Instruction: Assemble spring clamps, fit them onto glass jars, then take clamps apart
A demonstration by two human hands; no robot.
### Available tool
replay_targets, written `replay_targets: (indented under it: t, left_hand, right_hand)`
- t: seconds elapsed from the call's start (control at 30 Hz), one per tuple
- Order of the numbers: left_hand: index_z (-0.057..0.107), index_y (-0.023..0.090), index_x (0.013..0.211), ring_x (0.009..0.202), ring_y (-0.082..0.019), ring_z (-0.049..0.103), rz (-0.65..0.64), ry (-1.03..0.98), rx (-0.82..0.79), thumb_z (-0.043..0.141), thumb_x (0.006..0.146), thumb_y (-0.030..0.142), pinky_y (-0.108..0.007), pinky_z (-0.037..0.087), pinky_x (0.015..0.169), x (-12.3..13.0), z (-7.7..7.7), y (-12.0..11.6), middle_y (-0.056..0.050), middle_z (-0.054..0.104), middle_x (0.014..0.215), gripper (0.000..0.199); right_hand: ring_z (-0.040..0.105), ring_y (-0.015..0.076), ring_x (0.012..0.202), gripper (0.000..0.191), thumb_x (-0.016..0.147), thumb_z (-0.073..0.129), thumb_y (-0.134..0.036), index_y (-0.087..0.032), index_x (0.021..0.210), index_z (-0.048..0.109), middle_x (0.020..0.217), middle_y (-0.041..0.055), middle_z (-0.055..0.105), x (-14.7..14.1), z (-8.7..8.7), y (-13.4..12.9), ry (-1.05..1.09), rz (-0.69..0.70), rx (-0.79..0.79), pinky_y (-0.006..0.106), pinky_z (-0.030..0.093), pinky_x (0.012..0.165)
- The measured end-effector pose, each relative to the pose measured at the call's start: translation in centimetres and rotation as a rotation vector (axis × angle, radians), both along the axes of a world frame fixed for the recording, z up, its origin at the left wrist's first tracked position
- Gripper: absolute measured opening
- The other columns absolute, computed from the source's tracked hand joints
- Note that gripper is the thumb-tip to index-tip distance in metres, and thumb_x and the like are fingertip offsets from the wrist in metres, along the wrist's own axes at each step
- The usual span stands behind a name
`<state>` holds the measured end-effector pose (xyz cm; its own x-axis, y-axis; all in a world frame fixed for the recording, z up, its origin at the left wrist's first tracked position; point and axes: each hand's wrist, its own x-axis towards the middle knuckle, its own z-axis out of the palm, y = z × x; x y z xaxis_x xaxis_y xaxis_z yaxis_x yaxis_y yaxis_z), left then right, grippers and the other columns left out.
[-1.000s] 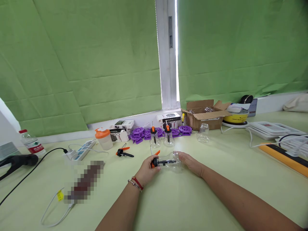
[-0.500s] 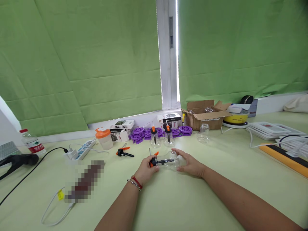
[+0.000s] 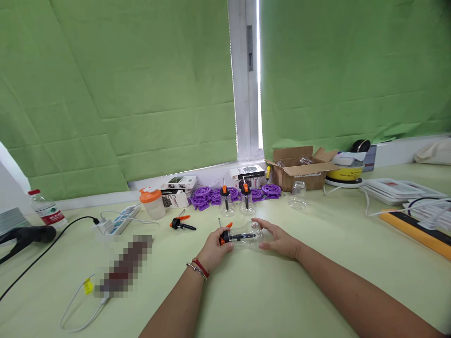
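A clear bottle [image 3: 243, 236] lies on its side between my hands, a black tube inside it. My left hand [image 3: 214, 249] grips its black and orange pump head at the left end. Around the wide base, at the right end, my right hand [image 3: 278, 239] is closed with fingers and thumb. Behind them stand two clear bottles with black and orange pump heads, one at the left [image 3: 227, 206] and one at the right [image 3: 247, 205]. A loose pump head [image 3: 182, 223] lies to the left. An uncapped clear bottle [image 3: 299, 196] is at the back right.
Purple plastic parts [image 3: 211, 196] line the back near an open cardboard box [image 3: 303, 176]. An orange-lidded cup [image 3: 152, 205], a power strip [image 3: 123, 219] and a red-capped bottle [image 3: 48, 210] are at the left. An orange and black bar [image 3: 416, 232] lies at the right.
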<state>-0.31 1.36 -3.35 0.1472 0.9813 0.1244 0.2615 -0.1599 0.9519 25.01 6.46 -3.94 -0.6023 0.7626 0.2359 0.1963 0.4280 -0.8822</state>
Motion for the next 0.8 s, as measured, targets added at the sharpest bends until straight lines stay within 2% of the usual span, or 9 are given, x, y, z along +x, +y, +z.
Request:
replay_targets:
  t: [0.37, 0.8]
  left_hand:
    - [0.058, 0.012, 0.104, 0.069, -0.011, 0.049, 0.005, -0.106, -0.041, 0.072, 0.059, 0.026, -0.029, 0.046, 0.068, 0.1, 0.11, 0.06, 0.001, 0.049, 0.078, 0.049]
    - [0.061, 0.014, 0.105, 0.072, -0.012, 0.049, 0.004, -0.141, -0.031, 0.074, 0.057, 0.028, -0.03, 0.046, 0.071, -0.07, -0.06, 0.15, -0.002, 0.054, 0.084, 0.052]
  right_hand:
    - [0.042, 0.0269, 0.117, 0.082, 0.065, 0.07, -0.046, -0.021, 0.135, 0.035, 0.123, 0.0095, 0.049, 0.1, -0.19, 0.09, -0.008, -0.014, -0.027, 0.044, 0.029, 0.103]
    - [0.041, 0.0277, 0.118, 0.082, 0.065, 0.071, -0.043, -0.021, 0.135, 0.035, 0.123, 0.0098, 0.05, 0.07, -0.44, 0.3, 0.018, 0.003, -0.039, 0.045, 0.027, 0.103]
